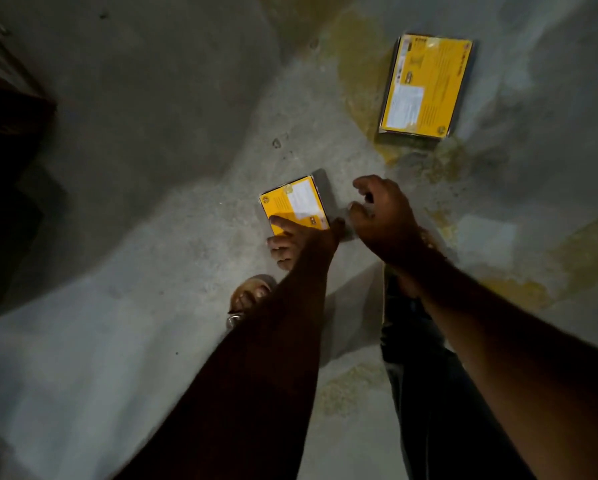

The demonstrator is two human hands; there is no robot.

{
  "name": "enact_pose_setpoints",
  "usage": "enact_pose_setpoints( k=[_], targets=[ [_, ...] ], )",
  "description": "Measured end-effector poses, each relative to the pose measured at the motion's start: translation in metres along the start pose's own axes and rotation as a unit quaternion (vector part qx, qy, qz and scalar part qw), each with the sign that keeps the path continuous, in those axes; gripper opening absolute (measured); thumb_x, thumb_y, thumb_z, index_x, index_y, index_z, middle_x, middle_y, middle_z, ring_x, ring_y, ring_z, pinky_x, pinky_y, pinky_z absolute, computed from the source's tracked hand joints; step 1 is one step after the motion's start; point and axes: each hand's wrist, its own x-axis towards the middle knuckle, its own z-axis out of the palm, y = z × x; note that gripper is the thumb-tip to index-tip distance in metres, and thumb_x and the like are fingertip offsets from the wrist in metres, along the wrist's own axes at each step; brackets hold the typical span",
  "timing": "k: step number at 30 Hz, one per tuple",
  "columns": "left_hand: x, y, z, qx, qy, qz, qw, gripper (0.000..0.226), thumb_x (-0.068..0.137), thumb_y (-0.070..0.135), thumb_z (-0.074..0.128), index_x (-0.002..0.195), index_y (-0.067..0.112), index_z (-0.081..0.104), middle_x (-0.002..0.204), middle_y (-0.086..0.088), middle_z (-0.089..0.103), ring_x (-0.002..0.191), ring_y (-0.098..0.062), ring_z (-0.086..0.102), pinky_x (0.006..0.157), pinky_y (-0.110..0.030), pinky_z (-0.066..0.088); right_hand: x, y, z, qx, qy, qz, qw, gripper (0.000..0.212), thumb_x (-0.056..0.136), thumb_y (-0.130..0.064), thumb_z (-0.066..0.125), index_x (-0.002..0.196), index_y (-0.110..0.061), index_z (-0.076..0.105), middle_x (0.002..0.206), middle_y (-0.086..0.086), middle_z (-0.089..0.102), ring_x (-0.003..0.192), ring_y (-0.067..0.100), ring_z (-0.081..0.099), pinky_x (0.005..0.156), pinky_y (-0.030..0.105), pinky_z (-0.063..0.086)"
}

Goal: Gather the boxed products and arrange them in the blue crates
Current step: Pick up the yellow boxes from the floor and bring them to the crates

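Note:
A small yellow box (295,205) with a white label is held at the middle of the view above the concrete floor. My left hand (295,242) grips its near end, one finger laid across the yellow face and the other fingers curled under it. My right hand (382,220) hovers just right of the box with loosely curled fingers, holding nothing. A second, larger-looking yellow box (425,86) lies flat on the floor at the upper right, label side up. No blue crate is in view.
The grey concrete floor (152,237) has yellowish stains around the far box. A dark stack of goods (6,116) fills the left edge. My sandalled foot (252,296) and dark trouser leg (425,375) stand below the hands.

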Motion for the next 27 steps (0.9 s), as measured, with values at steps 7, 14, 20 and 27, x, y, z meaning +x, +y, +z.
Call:
enact_pose_setpoints(
  k=[7,14,20,27],
  targets=[
    [-0.004,0.007,-0.02,-0.055,0.023,0.061,0.996,0.129,0.062,0.051,0.078,0.154,0.018,-0.006,0.129,-0.02,0.038,0.117,-0.039,0.047,0.099,-0.046,0.041,0.006,0.015,-0.017,-0.002,0.004,0.005,1.0,0.043,0.083,-0.012,0.062,0.125,-0.007,0.058,0.113,0.016,0.06,0.103,0.03,0.06,0.091,0.044,0.049],
    [-0.02,0.097,-0.071,-0.111,-0.013,0.235,0.966,0.108,0.07,0.058,0.073,0.151,0.024,0.012,0.138,-0.022,0.037,0.126,-0.04,0.043,0.104,-0.043,0.038,0.048,0.02,-0.057,-0.063,0.096,0.024,0.993,0.061,0.081,-0.03,0.058,0.136,-0.005,0.047,0.126,0.022,0.05,0.118,0.041,0.047,0.099,0.045,0.04],
    [-0.017,0.157,-0.081,-0.132,-0.035,0.275,0.952,0.103,0.069,0.063,0.069,0.148,0.023,0.016,0.139,-0.019,0.034,0.128,-0.04,0.04,0.105,-0.047,0.037,0.107,0.021,-0.046,-0.131,0.173,0.148,0.965,0.093,0.074,-0.065,0.066,0.145,-0.019,0.029,0.147,0.02,0.029,0.134,0.04,0.03,0.096,0.055,0.04],
    [0.004,0.144,-0.067,-0.136,-0.039,0.254,0.957,0.097,0.074,0.061,0.069,0.149,0.024,0.018,0.14,-0.018,0.035,0.129,-0.036,0.041,0.106,-0.043,0.039,0.144,0.013,-0.018,-0.133,0.177,0.245,0.944,0.107,0.067,-0.07,0.066,0.149,-0.023,0.015,0.157,0.023,0.003,0.139,0.043,0.018,0.103,0.055,0.032]
  ],
)
